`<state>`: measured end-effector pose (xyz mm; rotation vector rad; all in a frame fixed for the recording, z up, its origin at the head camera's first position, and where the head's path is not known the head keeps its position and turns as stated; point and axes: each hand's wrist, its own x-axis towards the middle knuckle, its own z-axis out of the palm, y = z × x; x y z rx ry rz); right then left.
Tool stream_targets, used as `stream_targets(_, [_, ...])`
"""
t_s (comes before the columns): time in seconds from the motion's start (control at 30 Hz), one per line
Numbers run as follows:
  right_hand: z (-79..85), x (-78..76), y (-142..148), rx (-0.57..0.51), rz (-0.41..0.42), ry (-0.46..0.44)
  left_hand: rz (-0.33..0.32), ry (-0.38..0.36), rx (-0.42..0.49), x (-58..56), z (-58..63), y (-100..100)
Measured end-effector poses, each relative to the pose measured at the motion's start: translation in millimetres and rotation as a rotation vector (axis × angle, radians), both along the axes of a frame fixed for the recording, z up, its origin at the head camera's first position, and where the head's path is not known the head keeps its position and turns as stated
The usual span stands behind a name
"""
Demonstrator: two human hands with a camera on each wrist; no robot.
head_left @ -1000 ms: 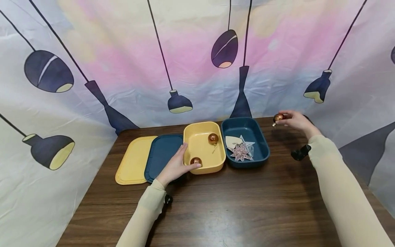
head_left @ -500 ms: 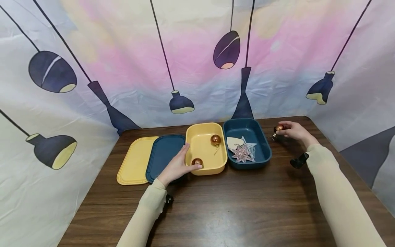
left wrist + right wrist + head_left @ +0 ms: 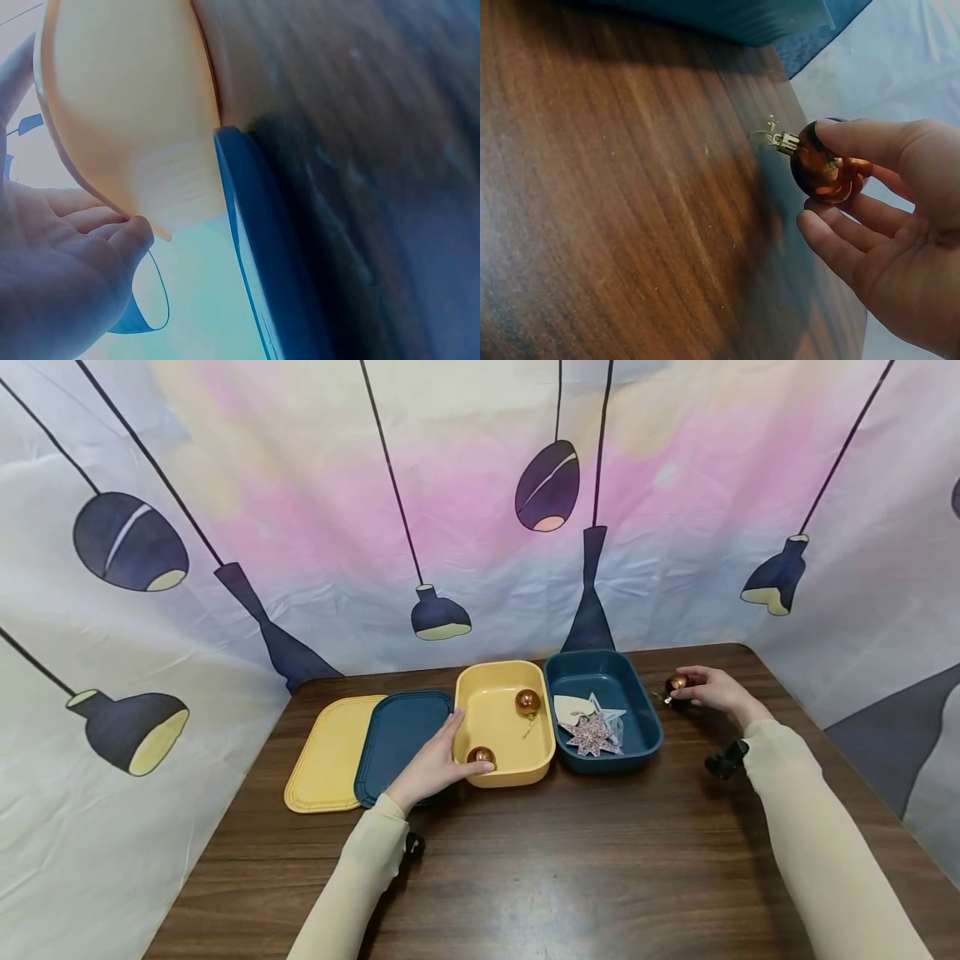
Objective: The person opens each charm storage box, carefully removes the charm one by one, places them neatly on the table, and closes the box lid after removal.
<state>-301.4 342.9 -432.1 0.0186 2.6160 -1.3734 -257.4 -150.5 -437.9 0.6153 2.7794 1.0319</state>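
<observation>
My left hand (image 3: pixel 435 767) grips the near left corner of the yellow box (image 3: pixel 491 779); in the left wrist view fingertips curl over the rim. Inside the box lie two shiny copper baubles, one bauble (image 3: pixel 527 701) towards the right wall and another bauble (image 3: pixel 480 757) beside my left thumb. To the right of the blue box, my right hand (image 3: pixel 716 692) pinches a third copper bauble (image 3: pixel 829 165) between thumb and fingers. Its gold cap and string point left, low over the table. The blue box (image 3: pixel 651 735) holds a glittery star (image 3: pixel 592 737), a white ornament (image 3: pixel 572 707) and other star shapes.
A yellow lid (image 3: pixel 324 768) lies left of the boxes, partly under a blue lid (image 3: pixel 397 743). The wooden table (image 3: pixel 585 868) ends at a cloth backdrop (image 3: pixel 337 577) printed with hanging lamps.
My right hand has come down towards the table with the bauble, which now hangs lower beside the blue box. The left hand keeps its grip on the yellow box.
</observation>
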Motion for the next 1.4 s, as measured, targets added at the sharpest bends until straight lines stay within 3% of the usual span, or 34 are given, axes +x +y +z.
stream_targets(0.7, [-11.2, 4.4, 2, -0.004, 0.03, -0.009, 0.002, -0.008, -0.001, -1.2, -4.1, 4])
stream_targets(1.4, [-7.6, 3.7, 4, -0.006, 0.022, -0.01, -0.006, -0.002, 0.016, -2.7, -4.1, 4])
